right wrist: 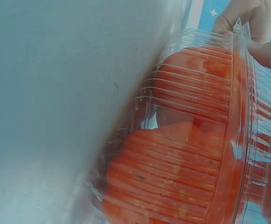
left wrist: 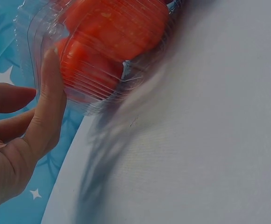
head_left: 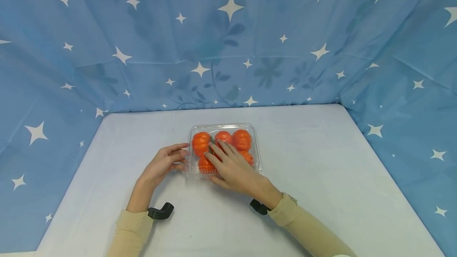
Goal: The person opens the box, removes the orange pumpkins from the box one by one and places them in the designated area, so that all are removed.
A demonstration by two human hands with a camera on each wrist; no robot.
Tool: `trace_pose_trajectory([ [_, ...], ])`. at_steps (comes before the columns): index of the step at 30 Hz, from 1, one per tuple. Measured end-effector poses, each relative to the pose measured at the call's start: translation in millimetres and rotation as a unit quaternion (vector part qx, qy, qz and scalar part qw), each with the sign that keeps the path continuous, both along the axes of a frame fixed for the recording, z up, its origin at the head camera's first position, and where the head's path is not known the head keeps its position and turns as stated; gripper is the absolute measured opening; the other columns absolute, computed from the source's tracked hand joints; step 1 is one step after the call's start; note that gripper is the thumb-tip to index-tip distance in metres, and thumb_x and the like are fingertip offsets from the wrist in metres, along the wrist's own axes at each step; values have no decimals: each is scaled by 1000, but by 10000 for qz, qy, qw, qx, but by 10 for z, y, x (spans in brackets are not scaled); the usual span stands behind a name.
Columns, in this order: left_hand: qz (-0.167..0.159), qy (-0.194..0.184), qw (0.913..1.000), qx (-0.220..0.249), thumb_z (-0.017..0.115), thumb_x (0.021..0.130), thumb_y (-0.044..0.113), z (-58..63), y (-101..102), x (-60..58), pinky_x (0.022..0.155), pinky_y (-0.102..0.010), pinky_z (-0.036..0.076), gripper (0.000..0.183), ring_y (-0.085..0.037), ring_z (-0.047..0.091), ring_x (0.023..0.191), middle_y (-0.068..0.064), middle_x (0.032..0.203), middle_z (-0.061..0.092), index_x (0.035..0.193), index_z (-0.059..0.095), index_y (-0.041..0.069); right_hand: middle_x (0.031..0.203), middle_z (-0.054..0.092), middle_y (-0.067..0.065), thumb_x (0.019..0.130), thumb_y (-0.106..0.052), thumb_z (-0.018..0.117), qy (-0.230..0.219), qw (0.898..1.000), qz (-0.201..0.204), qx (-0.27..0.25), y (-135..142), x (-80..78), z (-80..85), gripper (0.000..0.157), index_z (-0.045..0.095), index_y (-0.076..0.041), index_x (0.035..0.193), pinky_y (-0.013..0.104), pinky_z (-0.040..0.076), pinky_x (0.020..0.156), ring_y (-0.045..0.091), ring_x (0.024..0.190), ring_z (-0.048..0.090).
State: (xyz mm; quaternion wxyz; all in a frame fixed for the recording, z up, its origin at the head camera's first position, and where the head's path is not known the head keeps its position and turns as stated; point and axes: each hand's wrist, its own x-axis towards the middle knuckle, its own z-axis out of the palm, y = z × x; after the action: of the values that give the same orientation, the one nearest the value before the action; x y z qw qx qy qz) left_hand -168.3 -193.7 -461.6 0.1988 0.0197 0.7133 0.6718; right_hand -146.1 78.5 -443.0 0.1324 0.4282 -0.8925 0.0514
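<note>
A clear plastic clamshell box [head_left: 257, 158] sits on the white table with its lid down. Inside lie several orange-red, ribbed fruits [head_left: 241, 140] that look like tomatoes. My right hand [head_left: 235, 169] lies over the lid with fingers spread, covering some of the fruits from the head view. At the box's left edge, my left hand [head_left: 166, 163] touches the side with lightly bent fingers. The left wrist view shows a fingertip of that hand [left wrist: 44, 107] against the clear wall. In the right wrist view, the ribbed box wall [right wrist: 191, 93] and its rim are close up.
The white table [head_left: 321, 162] extends around the box on all sides. Blue star-patterned cloth [head_left: 228, 50] hangs behind the table and along both sides. Black wrist devices [head_left: 160, 211] are on both forearms.
</note>
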Motion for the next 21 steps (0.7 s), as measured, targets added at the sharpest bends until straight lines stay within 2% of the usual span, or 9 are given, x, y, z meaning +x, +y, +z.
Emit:
trace_pose_trajectory([
  [7, 27, -31, 9999, -102, 51, 105, 4, -3, 6, -3, 76, -27, 61, 52, -13, 64, 86, -19, 122, 56, 153, 37, -8, 153, 51, 19, 95, -49, 70, 99, 9999, 44, 3, -3, 4, -10, 66, 55, -8, 144, 55, 43, 115, 44, 140, 49],
  [21, 90, -108, 9999, 40, 53, 104, 4, -15, -7, -2, 75, -28, 61, 52, -12, 66, 83, -11, 115, 58, 152, 38, -9, 154, 49, 19, 97, -51, 67, 90, 9999, 47, 21, -13, -5, -39, 65, 54, -9, 145, 55, 42, 115, 43, 142, 47],
])
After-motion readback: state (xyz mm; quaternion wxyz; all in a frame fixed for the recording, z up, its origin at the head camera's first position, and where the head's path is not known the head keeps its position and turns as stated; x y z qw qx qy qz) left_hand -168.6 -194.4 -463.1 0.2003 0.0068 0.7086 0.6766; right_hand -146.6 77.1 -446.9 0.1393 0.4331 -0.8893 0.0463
